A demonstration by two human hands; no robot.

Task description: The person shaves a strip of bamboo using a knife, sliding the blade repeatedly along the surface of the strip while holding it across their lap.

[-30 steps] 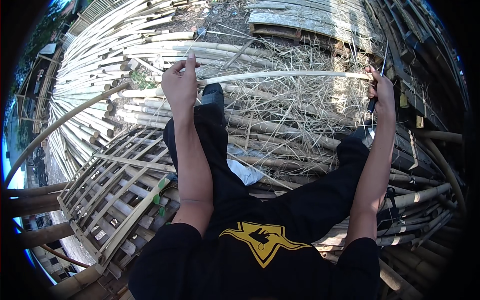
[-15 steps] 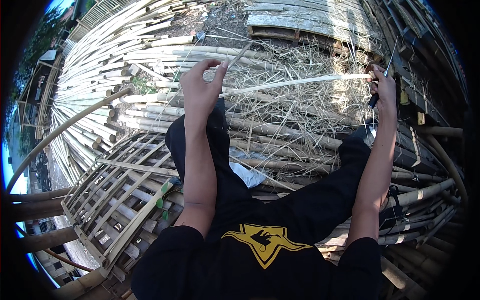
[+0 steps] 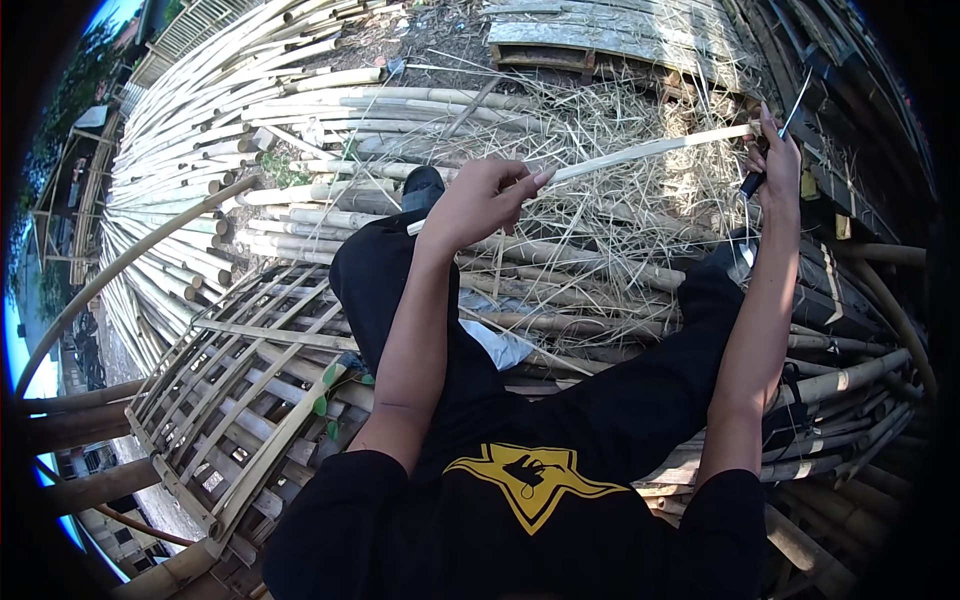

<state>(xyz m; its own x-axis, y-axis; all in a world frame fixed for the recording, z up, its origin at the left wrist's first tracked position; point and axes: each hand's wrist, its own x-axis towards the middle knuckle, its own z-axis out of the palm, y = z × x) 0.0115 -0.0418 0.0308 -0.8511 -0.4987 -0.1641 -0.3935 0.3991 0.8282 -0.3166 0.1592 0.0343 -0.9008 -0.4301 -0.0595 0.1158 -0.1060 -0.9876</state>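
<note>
Your left hand (image 3: 480, 200), just above the centre of the frame, is curled over a pale bamboo strip (image 3: 650, 150). The fingers fold across it, so the part under your palm is hidden; only a short stub shows below the wrist. From there the strip runs up and right to your right hand (image 3: 775, 160) near the upper right. That hand is closed around a knife (image 3: 790, 110) with a dark handle, its thin blade pointing up past the fingertips. Where blade meets strip is hard to make out (the hand covers it), so you cannot tell whether that hand also pinches the strip's end.

Your legs, in black trousers (image 3: 400, 290), stretch up the middle. Under the strip lies a heap of dry shavings (image 3: 620, 210). Bamboo poles (image 3: 230, 140) fan across the upper left, bent by the lens. A woven bamboo panel (image 3: 230, 390) fills the lower left, cut off by the dark rim. Poles at the right edge fade into shadow.
</note>
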